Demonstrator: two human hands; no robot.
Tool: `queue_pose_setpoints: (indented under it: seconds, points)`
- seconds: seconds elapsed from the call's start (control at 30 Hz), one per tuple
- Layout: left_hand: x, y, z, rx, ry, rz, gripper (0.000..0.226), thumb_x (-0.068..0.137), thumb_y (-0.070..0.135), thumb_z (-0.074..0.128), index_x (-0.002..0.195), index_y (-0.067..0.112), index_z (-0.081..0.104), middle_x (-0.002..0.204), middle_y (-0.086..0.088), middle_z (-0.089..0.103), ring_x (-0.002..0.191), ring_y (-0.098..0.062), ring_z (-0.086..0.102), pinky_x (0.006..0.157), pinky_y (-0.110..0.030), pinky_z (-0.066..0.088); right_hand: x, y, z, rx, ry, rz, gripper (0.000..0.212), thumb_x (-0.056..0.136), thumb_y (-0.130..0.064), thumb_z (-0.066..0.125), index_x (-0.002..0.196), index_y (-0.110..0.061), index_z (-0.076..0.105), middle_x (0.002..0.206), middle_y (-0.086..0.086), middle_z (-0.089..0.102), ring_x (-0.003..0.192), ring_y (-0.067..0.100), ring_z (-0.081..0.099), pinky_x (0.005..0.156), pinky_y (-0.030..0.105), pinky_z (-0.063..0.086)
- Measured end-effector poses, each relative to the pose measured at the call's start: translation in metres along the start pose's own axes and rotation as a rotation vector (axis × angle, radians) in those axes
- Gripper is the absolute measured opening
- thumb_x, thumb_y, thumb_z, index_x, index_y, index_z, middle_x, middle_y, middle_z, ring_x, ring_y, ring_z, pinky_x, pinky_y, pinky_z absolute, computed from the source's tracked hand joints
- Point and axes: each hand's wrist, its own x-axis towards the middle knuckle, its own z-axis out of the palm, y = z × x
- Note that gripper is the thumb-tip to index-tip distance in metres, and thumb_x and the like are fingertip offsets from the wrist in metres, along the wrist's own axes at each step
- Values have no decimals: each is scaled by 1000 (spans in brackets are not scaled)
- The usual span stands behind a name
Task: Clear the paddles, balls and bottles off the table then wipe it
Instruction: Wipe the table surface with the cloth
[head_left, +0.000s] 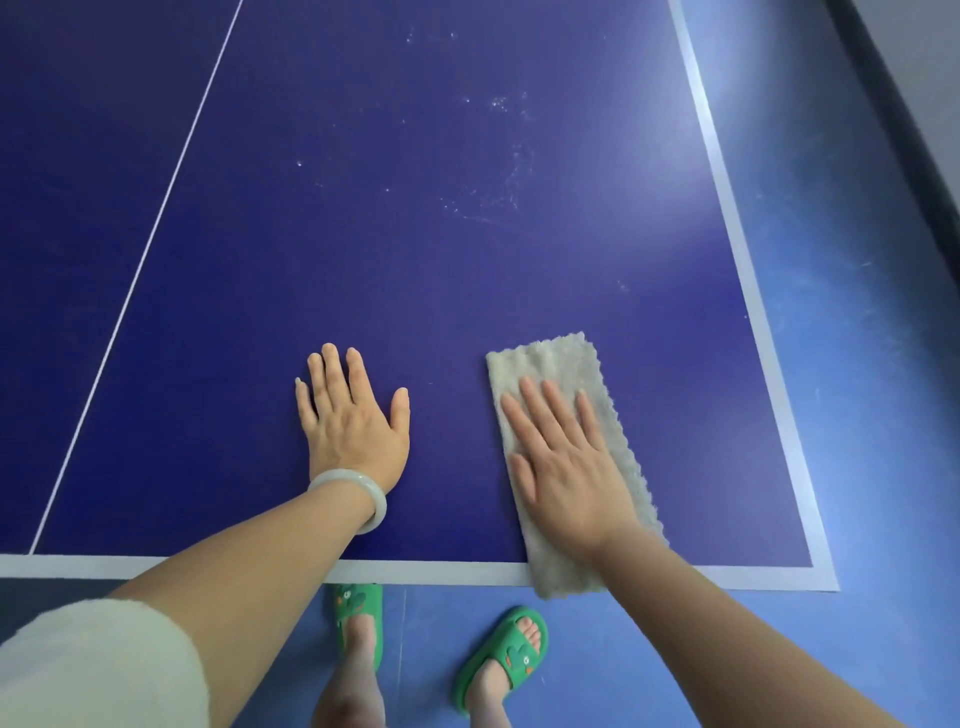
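Under my right hand (566, 478): a pale, fluffy cloth (561, 358), folded into a long strip, lies on the dark blue surface (415, 260) near its right corner. Its near end overhangs the edge closest to me.
Right hand: palm down on the cloth, fingers (537, 410) straight and slightly spread, pressing flat rather than curling round it.
Left hand (348, 415): palm down on the bare surface, left of the cloth and apart from it. Its fingers are straight and spread, holding nothing.
Left wrist: a pale bangle (358, 493); higher up the arm, a cream sleeve (93, 670).
Markings: a thin white line (156, 223) runs away from me on the left. A wide pale border (737, 234) follows the near and right edges.
Dirt: faint whitish specks (498, 182) and smears sit farther out, beyond the cloth.
Floor (857, 415): lighter blue, seen past the right edge and below the near edge.
Feet: in green sandals (506, 654), on the floor just below the near edge.
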Motion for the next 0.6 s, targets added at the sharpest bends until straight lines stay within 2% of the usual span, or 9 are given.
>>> queue_pose_setpoints:
  seconds: [0.1,0.17,0.23,0.3,0.37,0.43,0.5,0.57,0.6]
  points:
    - [0,1,0,-1,1,3,72,100,51,20,157,8,11,164,-14,6,152,-30,2,123,-48,4,-29,55,-5,-20,28,-34,58,101,-37,30,157,-25,22,165,-4,14,153,17,7,123,48,12]
    - [0,1,0,-1,-1,7,71,100,50,20,157,9,11,164,-14,6,152,-30,1,123,-49,4,-28,93,-12,-33,34,147,59,99,-38,26,157,-25,22,165,-3,16,153,16,8,123,47,10]
    - [0,0,1,-1,4,6,70,100,49,21,156,8,10,164,-14,5,152,-29,1,123,-48,4,-14,109,-16,-1,40,395,62,98,-40,17,158,-27,16,166,-3,10,153,15,2,124,45,3]
    - [1,0,2,-10,9,-2,70,100,48,23,156,7,12,164,-15,6,152,-29,1,123,-48,3,9,93,-15,36,71,627,64,97,-40,11,159,-25,7,166,-1,2,153,18,-4,123,46,-3]
    - [0,0,1,-15,11,-5,69,101,46,25,156,7,14,164,-15,7,152,-30,3,123,-48,4,34,57,-11,71,94,718,63,99,-38,11,159,-21,3,166,3,-2,153,22,-6,123,49,-5]
    - [0,1,1,-9,8,0,69,101,46,25,156,7,14,164,-15,7,152,-30,2,123,-48,4,47,13,-3,74,115,557,62,100,-36,16,159,-18,11,166,5,5,153,23,0,123,51,-1]
    - [0,1,0,-3,0,-2,69,101,46,24,156,7,13,164,-15,6,152,-29,2,123,-48,4,38,-17,2,58,82,247,60,100,-35,21,158,-20,20,165,3,12,153,22,4,123,51,5]
    - [0,0,1,7,8,-1,68,101,47,22,156,8,12,164,-14,6,152,-29,2,123,-48,4,11,-12,2,59,29,35,57,102,-35,26,157,-23,22,165,0,14,153,20,4,123,50,8]
    - [0,0,2,6,10,-3,68,101,46,22,156,8,12,164,-14,6,152,-29,2,123,-48,4,-4,2,0,61,13,-1,56,102,-35,28,157,-24,23,165,-2,15,153,19,6,123,50,9]
